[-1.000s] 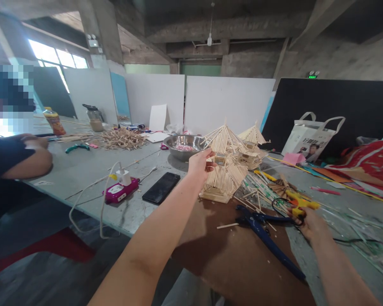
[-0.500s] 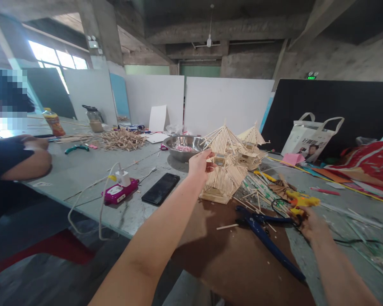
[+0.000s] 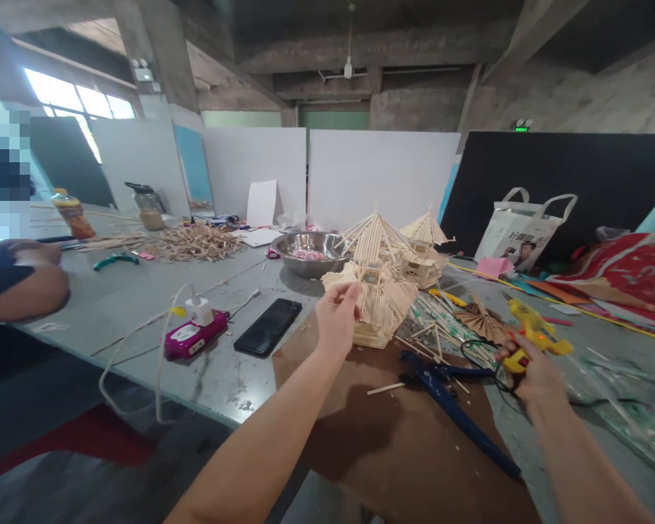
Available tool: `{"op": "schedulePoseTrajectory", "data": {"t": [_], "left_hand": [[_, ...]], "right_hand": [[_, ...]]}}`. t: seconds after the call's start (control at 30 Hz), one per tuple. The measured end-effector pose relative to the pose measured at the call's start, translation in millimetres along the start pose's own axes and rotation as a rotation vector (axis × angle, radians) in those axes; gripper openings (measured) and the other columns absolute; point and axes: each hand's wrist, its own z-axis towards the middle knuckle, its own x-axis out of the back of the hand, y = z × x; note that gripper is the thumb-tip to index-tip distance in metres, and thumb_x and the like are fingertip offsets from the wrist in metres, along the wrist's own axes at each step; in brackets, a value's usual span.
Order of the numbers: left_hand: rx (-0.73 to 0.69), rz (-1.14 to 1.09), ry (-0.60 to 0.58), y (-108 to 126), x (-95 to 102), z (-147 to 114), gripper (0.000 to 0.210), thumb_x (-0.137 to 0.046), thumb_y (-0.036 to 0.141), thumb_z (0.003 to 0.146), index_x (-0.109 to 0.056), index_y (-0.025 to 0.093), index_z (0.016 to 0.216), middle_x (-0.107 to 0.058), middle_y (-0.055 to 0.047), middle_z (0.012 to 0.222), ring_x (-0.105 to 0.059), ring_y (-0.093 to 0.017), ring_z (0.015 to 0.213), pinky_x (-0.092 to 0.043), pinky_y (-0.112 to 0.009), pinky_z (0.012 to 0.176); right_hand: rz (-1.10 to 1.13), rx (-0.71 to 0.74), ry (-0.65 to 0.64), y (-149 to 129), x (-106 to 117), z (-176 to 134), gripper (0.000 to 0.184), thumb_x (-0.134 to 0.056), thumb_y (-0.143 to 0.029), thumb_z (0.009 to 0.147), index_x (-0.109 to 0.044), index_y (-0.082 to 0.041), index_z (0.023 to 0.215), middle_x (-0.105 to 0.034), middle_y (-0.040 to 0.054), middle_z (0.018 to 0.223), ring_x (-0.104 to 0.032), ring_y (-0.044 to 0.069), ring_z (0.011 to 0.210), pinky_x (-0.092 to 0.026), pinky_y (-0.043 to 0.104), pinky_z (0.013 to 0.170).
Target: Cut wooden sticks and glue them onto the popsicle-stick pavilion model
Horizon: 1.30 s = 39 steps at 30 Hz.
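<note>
My right hand (image 3: 538, 375) is wrapped round the grip of a yellow hot glue gun (image 3: 535, 329), lifted a little over the table's right side. Thumb and fingers of my left hand (image 3: 337, 314) are pinched together in front of a wooden-stick pavilion model (image 3: 385, 302) with a pointed roof. Whatever they hold, if anything, is too small to make out, and I cannot tell whether they touch the model. Blue-handled cutting pliers (image 3: 458, 415) lie on the brown board (image 3: 371, 429) between my forearms, close to a loose stick (image 3: 386, 389).
Behind the model stands a steel bowl (image 3: 311, 255). To the left lie a black phone (image 3: 268, 327) and a purple power strip (image 3: 193, 336) with cables. A wood-stick pile (image 3: 201, 242) is farther back. Another person's arm (image 3: 27, 287) rests at the left edge.
My right hand has raised the glue gun from the table clutter. My left hand has drawn back and down from the model's upper part, its fingers now pinched. The view has shifted slightly.
</note>
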Motion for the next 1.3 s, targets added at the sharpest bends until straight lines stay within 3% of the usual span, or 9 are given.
{"op": "schedulePoseTrajectory", "data": {"t": [0.1, 0.23, 0.37, 0.5, 0.77, 1.3], "left_hand": [[0.084, 0.07, -0.147, -14.4, -4.5, -21.1, 0.022, -0.058, 0.036, 0.063, -0.057, 0.014, 0.063, -0.052, 0.004, 0.05, -0.039, -0.003, 0.031, -0.029, -0.016, 0.033], [0.175, 0.14, -0.286, -27.8, -8.6, -35.5, 0.025, -0.055, 0.037, 0.066, -0.056, 0.013, 0.062, -0.052, 0.004, 0.052, -0.036, -0.002, 0.03, -0.027, -0.016, 0.031], [0.129, 0.229, -0.337, -32.4, -6.1, -35.4, 0.023, -0.054, 0.036, 0.067, -0.058, 0.013, 0.066, -0.051, 0.004, 0.05, -0.037, -0.002, 0.031, -0.028, -0.015, 0.032], [0.119, 0.279, -0.344, -33.8, -4.1, -33.5, 0.022, -0.054, 0.035, 0.068, -0.058, 0.013, 0.066, -0.048, 0.005, 0.048, -0.038, -0.002, 0.032, -0.028, -0.015, 0.033], [0.188, 0.245, -0.366, -39.6, -3.9, -33.4, 0.022, -0.055, 0.035, 0.066, -0.057, 0.013, 0.064, -0.051, 0.005, 0.052, -0.037, -0.002, 0.03, -0.026, -0.016, 0.031], [0.258, 0.202, -0.41, -44.8, -3.7, -32.7, 0.029, -0.058, 0.042, 0.062, -0.057, 0.013, 0.064, -0.055, 0.002, 0.052, -0.037, -0.002, 0.03, -0.027, -0.016, 0.03]], "right_hand": [[0.021, 0.035, 0.012, -9.4, -13.5, -11.2, 0.028, -0.069, -0.024, 0.048, -0.052, -0.018, 0.068, -0.056, -0.0062, 0.056, -0.049, 0.006, 0.036, -0.041, 0.016, 0.031], [-0.003, 0.082, -0.217, -16.9, -30.4, -33.3, 0.026, -0.069, -0.028, 0.053, -0.052, -0.019, 0.07, -0.055, -0.0058, 0.057, -0.048, 0.006, 0.038, -0.039, 0.017, 0.033], [-0.075, 0.104, -0.449, -13.8, -36.0, -50.9, 0.02, -0.059, -0.036, 0.068, -0.054, -0.02, 0.079, -0.059, -0.0003, 0.072, -0.047, 0.006, 0.041, -0.038, 0.02, 0.037], [-0.169, 0.107, -0.543, -6.8, -36.6, -60.0, 0.028, -0.053, -0.044, 0.071, -0.054, -0.019, 0.083, -0.058, 0.0021, 0.074, -0.045, 0.006, 0.039, -0.035, 0.021, 0.036], [-0.288, 0.127, -0.586, 2.5, -41.2, -68.0, 0.024, -0.051, -0.041, 0.074, -0.054, -0.018, 0.079, -0.056, 0.0013, 0.067, -0.042, 0.005, 0.038, -0.03, 0.021, 0.035], [-0.378, 0.123, -0.533, 0.0, -48.3, -74.4, 0.03, -0.056, -0.045, 0.067, -0.053, -0.016, 0.064, -0.047, -0.0028, 0.051, -0.038, 0.005, 0.034, -0.027, 0.02, 0.033]]}}
